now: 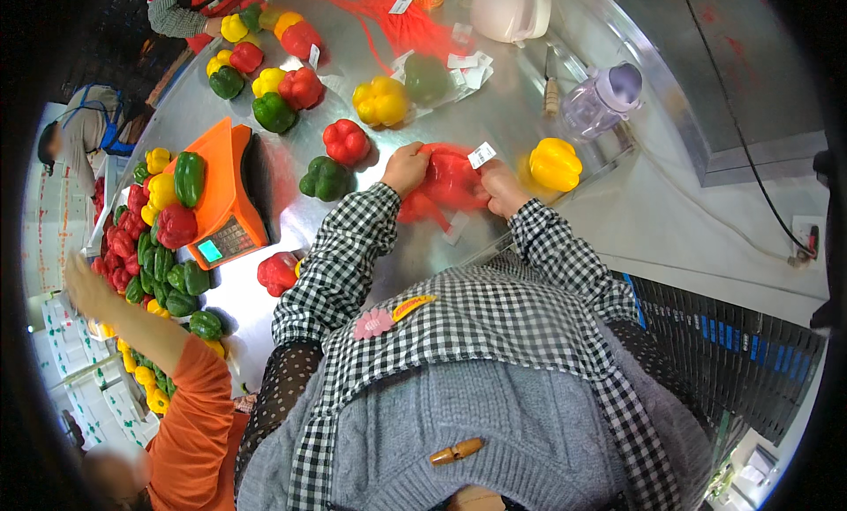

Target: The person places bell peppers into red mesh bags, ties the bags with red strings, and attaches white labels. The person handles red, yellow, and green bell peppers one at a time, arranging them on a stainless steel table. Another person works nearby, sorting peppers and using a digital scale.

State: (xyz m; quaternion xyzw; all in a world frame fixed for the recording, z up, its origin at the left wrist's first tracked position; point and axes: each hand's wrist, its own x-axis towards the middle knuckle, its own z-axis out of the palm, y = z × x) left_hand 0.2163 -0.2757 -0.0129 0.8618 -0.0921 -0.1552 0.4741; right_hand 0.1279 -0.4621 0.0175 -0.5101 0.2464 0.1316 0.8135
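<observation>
My left hand [405, 170] pinches the left edge of a red mesh bag [430, 197]. The bag's other side is gripped by my right hand [503, 187], next to a white printed tag [482, 155]. Something glossy and red shows through the netting; I cannot tell its full shape. A second pale tag [456, 228] hangs at the bag's lower end. Left of the bag sit a red bell pepper [346, 142] and a green bell pepper [326, 179]. Just beyond my right hand lies a yellow bell pepper [556, 165].
An orange digital scale [222, 180] stands left, beside heaped peppers [155, 253]. Across the steel table are grouped peppers [270, 81], red net bags [403, 15], a wooden-handled knife [551, 94], a purple water bottle [599, 101] and a pitcher [509, 12]. Co-workers' arms [126, 306] reach in from the left.
</observation>
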